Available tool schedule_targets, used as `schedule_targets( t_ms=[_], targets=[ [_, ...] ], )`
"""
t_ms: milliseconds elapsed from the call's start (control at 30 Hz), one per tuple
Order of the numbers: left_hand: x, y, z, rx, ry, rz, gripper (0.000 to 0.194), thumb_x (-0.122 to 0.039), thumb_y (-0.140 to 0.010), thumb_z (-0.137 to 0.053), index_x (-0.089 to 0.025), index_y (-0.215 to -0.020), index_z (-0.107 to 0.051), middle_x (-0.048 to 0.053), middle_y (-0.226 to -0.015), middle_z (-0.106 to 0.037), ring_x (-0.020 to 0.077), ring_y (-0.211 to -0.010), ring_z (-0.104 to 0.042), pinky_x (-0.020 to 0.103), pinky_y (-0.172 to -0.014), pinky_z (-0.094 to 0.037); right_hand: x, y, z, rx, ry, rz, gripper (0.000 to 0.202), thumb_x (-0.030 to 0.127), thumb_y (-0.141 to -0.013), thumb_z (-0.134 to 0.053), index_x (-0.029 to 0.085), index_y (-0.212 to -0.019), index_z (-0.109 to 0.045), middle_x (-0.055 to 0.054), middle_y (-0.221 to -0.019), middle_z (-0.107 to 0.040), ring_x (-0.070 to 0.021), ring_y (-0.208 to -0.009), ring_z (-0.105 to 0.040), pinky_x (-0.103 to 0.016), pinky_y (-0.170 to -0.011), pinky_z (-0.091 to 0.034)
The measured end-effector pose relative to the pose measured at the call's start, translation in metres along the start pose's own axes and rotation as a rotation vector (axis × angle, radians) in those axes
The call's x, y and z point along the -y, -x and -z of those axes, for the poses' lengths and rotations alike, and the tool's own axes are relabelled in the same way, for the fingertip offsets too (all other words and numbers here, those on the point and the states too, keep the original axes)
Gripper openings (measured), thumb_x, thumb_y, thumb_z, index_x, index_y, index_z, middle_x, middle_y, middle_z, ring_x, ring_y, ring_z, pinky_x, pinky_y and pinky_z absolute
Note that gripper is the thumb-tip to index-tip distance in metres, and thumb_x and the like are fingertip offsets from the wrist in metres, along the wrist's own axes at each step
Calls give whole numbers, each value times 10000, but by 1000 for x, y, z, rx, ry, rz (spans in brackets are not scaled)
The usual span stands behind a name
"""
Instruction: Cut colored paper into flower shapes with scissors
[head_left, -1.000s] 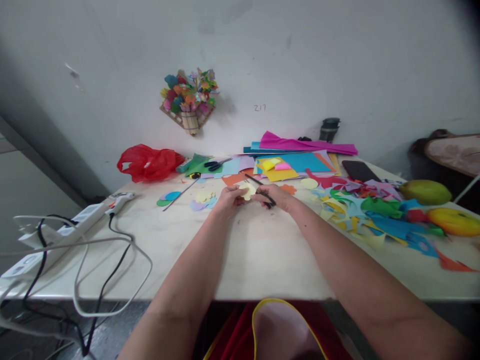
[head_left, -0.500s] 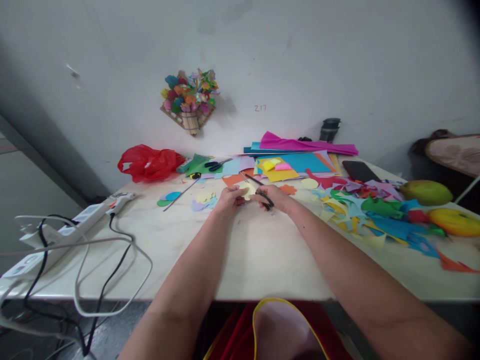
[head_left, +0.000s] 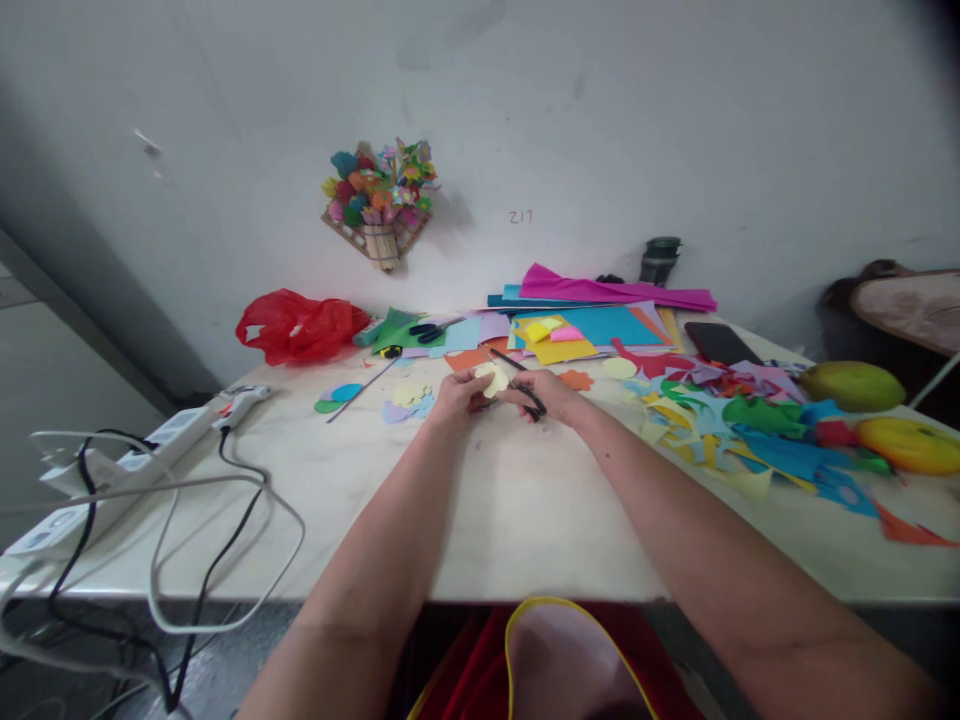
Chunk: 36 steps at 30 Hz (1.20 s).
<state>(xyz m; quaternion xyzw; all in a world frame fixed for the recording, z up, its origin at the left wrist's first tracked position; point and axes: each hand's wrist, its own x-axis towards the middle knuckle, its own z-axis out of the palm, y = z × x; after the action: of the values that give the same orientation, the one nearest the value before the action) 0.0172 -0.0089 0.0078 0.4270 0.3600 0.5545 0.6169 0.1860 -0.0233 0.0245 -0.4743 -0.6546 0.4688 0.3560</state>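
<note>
A small pale yellow paper piece with a scalloped edge is pinched in my left hand. My right hand is closed round the black handles of a pair of scissors. The scissor blades point up and left, just right of the paper, and look parted. Beyond both hands lies an orange sheet. An orange scalloped cutout and a pale yellow disc rest to the right; several pale yellow cutouts lie to the left.
Coloured scraps, a phone and a green-yellow fruit are at the right. Stacked sheets lie at the back. On the left are a red bag, dark-handled scissors and a power strip with cables.
The pale yellow paper has turned slightly in my left hand and shows more of its face. Both arms have stayed almost in place.
</note>
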Motion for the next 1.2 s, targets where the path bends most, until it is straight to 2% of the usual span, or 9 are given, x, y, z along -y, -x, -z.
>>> schedule_targets(
  t_ms=[100, 200, 400, 667, 933, 1200],
  targets=[
    [-2, 1, 1, -3, -60, -43, 374, -347, -501, -919, -127, -631, -646, 40, -584, -654, 121, -486, -571, 228, -453, -388, 0, 1, 1, 21, -13, -1, 316, 319, -685, -841, 167, -664, -565, 51, -434, -528, -74, -343, -458, -184, -347, -349],
    [-5, 2, 0, -3, -85, -74, 332, -317, -532, -907, -137, -615, -642, 28, -585, -650, 115, -505, -571, 233, -496, -417, -1, 3, 5, 51, -25, 22, 313, 323, -715, -824, 166, -667, -558, 47, -456, -539, -74, -360, -474, -185, -363, -370],
    [-6, 4, -2, 78, -135, -88, 336, -305, -545, -905, -153, -556, -605, 7, -523, -591, 114, -512, -546, 247, -533, -413, -4, 4, 14, 115, -56, 35, 268, 330, -808, -746, 167, -714, -556, 36, -510, -574, -81, -404, -503, -190, -406, -424],
    [-4, 2, 1, 118, -185, -121, 351, -327, -537, -880, -160, -505, -573, 5, -487, -554, 92, -460, -465, 242, -471, -332, 0, 6, 15, 99, -1, 33, 256, 274, -793, -765, 162, -698, -556, 31, -522, -570, -84, -431, -518, -189, -427, -427],
    [-6, 2, 3, 167, -166, -106, 341, -335, -527, -868, -155, -510, -579, 15, -501, -575, 95, -463, -477, 242, -476, -340, -4, 2, 18, 115, 64, 34, 246, 261, -805, -751, 161, -693, -556, 40, -511, -556, -76, -409, -499, -186, -413, -408],
    [-3, 0, 7, 186, -166, -83, 344, -332, -534, -858, -151, -534, -565, 19, -500, -560, 90, -447, -455, 254, -453, -250, -4, 2, 18, 120, 74, 40, 238, 257, -801, -757, 159, -712, -559, 42, -507, -560, -81, -399, -504, -187, -403, -392]
  ],
)
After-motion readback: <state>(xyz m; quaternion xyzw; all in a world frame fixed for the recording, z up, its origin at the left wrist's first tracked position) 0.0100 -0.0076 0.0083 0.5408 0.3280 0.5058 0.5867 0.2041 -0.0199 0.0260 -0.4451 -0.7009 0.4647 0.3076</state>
